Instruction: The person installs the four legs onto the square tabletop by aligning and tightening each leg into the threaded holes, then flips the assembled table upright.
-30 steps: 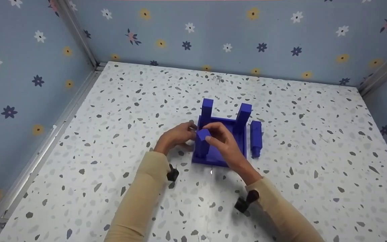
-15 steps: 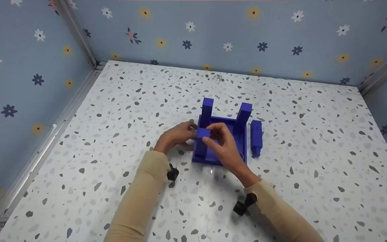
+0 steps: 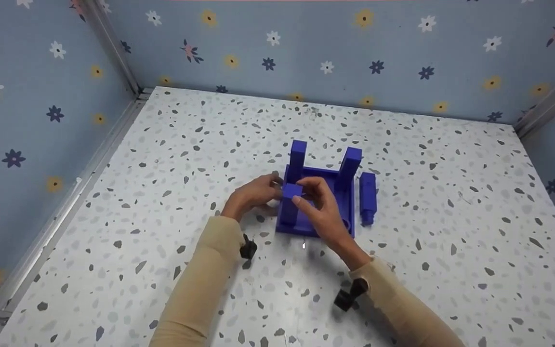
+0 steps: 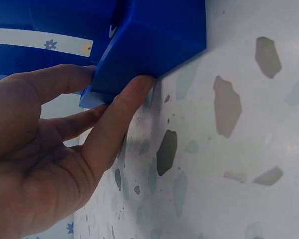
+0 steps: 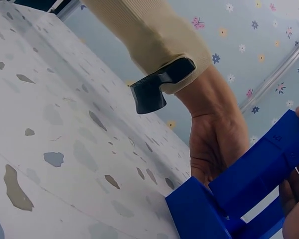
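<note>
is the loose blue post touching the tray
Apart: the head view shows a strip of speckled tabletop between the loose blue post and the tray.

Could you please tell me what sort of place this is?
Probably an indoor work booth: blue floral panels rise on three sides of a speckled white tabletop, with metal posts at two corners.

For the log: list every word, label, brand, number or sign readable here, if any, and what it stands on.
No text can be read with certainty.
Right wrist view: a mark on the blue post in the right hand, too small to read.
Left wrist view: a faint mark on an upright post, too blurred to read.
</note>
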### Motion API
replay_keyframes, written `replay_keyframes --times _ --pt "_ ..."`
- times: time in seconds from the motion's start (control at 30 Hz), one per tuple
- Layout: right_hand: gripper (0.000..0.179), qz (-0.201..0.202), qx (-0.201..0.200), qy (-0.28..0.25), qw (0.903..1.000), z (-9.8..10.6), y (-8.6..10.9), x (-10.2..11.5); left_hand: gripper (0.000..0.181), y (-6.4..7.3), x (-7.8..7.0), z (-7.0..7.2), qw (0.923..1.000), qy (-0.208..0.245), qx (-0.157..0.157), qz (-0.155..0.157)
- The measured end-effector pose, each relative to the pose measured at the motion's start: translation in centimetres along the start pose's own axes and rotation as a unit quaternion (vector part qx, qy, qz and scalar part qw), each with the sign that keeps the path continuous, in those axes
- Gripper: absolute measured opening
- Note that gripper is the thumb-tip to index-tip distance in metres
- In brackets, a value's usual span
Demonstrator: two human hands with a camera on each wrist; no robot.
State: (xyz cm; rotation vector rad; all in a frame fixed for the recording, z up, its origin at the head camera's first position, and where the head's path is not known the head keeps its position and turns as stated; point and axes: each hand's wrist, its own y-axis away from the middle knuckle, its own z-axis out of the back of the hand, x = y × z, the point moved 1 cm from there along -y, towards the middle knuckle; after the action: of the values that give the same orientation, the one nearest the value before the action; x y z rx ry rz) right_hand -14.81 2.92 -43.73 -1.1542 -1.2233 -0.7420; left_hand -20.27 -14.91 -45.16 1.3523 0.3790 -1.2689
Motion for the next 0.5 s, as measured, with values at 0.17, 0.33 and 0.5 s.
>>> replay_keyframes --times 0.17,0.33,0.5 --pt "0.03 -0.012 -0.001 -0.026 0.9996 0.4 -0.2 -0.1 0.061 0.0 0.0 0.0 0.9998 0.018 0.005 -0.002" --pt "0.028 -0.029 0.007 -0.046 0.9985 0.4 -0.7 0.0 0.06 0.0 0.0 0.0 0.9999 0.016 0.004 -0.002" --pt "0.027 -0.046 0.029 -0.061 0.9967 0.4 -1.2 0.1 0.057 0.0 -0.1 0.0 0.9997 0.022 0.009 -0.008"
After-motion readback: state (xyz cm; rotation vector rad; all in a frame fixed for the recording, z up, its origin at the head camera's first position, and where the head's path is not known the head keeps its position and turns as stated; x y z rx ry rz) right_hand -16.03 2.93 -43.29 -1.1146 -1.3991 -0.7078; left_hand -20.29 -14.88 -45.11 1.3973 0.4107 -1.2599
